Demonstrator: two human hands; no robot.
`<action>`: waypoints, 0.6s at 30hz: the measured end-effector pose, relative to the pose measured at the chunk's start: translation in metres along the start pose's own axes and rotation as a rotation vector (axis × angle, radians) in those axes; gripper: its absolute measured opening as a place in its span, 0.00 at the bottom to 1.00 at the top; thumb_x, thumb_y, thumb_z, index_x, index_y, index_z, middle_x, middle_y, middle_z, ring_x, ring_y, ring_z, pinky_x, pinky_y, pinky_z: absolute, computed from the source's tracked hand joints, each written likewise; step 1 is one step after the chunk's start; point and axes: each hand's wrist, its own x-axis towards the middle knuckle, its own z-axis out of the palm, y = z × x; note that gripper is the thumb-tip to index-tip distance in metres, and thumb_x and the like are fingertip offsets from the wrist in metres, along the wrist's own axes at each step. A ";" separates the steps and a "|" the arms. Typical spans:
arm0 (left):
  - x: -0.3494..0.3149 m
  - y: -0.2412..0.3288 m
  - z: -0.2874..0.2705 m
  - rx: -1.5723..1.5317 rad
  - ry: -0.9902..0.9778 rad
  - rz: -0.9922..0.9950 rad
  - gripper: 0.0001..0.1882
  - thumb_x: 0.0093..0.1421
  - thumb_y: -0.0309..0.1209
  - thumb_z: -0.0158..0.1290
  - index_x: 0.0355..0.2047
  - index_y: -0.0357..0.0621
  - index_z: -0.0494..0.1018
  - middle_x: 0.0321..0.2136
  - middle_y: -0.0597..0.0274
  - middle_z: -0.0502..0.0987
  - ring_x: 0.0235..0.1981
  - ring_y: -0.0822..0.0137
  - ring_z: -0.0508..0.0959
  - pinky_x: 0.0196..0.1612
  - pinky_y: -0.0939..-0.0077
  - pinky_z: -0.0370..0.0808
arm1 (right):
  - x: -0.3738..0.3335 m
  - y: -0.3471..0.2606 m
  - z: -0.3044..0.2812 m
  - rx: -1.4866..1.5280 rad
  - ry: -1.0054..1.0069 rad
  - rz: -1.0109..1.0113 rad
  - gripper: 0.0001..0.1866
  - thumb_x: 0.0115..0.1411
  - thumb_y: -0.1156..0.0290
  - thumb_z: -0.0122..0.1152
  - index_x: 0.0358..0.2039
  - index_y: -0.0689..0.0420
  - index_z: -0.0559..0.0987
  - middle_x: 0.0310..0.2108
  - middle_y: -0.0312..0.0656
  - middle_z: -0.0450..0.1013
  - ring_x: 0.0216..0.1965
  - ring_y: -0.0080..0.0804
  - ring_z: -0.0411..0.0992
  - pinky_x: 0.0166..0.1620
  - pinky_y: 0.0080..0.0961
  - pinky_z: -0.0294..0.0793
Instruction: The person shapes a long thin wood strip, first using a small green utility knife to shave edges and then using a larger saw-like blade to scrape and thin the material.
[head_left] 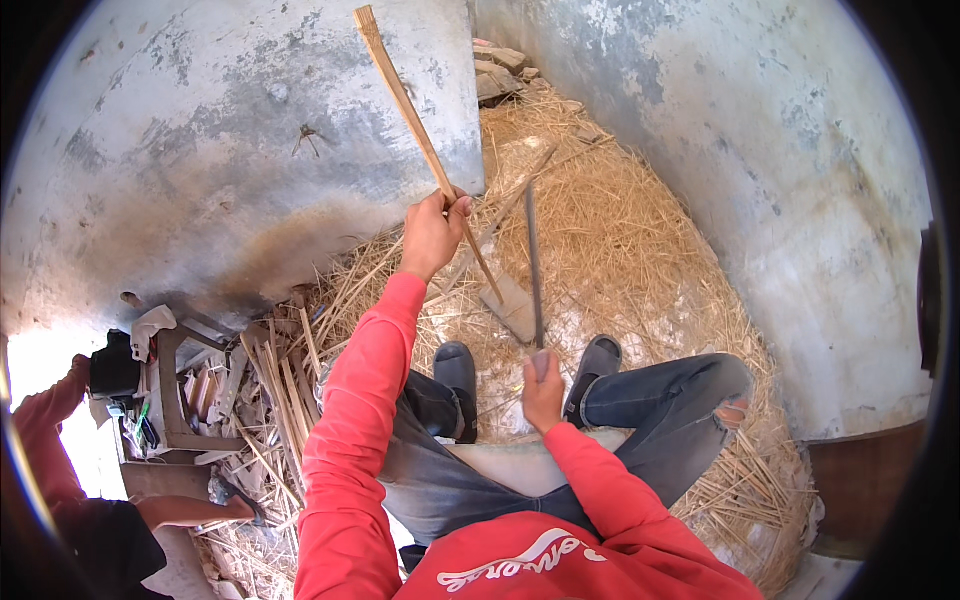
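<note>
My left hand [433,234] is closed around a long, thin bamboo strip [404,104]. The strip slants from the upper left down toward the floor, its upper end wider and frayed. In my right hand [543,396] is a knife [533,262] with a long, narrow dark blade, gripped by its light handle. The blade points away from me, to the right of the strip and apart from it. Between the strip's lower end and the blade, a flat grey-brown block [513,309] lies on the floor; I cannot tell whether the strip touches it.
Straw-like shavings [600,215] cover the floor between two worn walls [740,150]. Loose bamboo strips [285,375] lie at the left beside a wooden frame [175,385]. At far left sits another person in a red sleeve [45,420]. Rubble [497,72] lies in the far corner.
</note>
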 end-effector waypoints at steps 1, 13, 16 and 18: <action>-0.001 -0.001 0.000 0.006 0.006 0.003 0.09 0.67 0.29 0.53 0.39 0.34 0.78 0.27 0.56 0.83 0.31 0.66 0.83 0.37 0.71 0.79 | -0.006 0.008 0.003 0.051 -0.102 0.209 0.14 0.66 0.65 0.58 0.44 0.62 0.71 0.29 0.53 0.75 0.30 0.51 0.77 0.36 0.40 0.74; 0.000 -0.012 -0.006 0.024 0.119 0.003 0.10 0.66 0.31 0.54 0.38 0.36 0.79 0.27 0.52 0.83 0.29 0.57 0.83 0.35 0.65 0.78 | -0.006 0.017 0.016 0.035 0.041 -0.015 0.18 0.66 0.64 0.58 0.50 0.62 0.71 0.28 0.60 0.75 0.29 0.59 0.76 0.34 0.48 0.72; 0.001 -0.010 -0.002 0.010 0.108 0.018 0.10 0.65 0.32 0.54 0.37 0.36 0.79 0.26 0.51 0.82 0.28 0.53 0.83 0.35 0.62 0.77 | -0.023 0.026 0.019 -0.153 -0.084 0.149 0.17 0.66 0.62 0.57 0.47 0.62 0.73 0.31 0.61 0.75 0.35 0.59 0.77 0.37 0.46 0.73; 0.004 0.005 0.011 0.005 0.077 0.046 0.10 0.66 0.31 0.53 0.38 0.35 0.79 0.26 0.53 0.82 0.29 0.57 0.83 0.36 0.66 0.78 | -0.014 0.105 0.023 -0.153 -0.143 0.377 0.18 0.65 0.61 0.58 0.46 0.63 0.74 0.31 0.60 0.76 0.35 0.59 0.77 0.37 0.46 0.73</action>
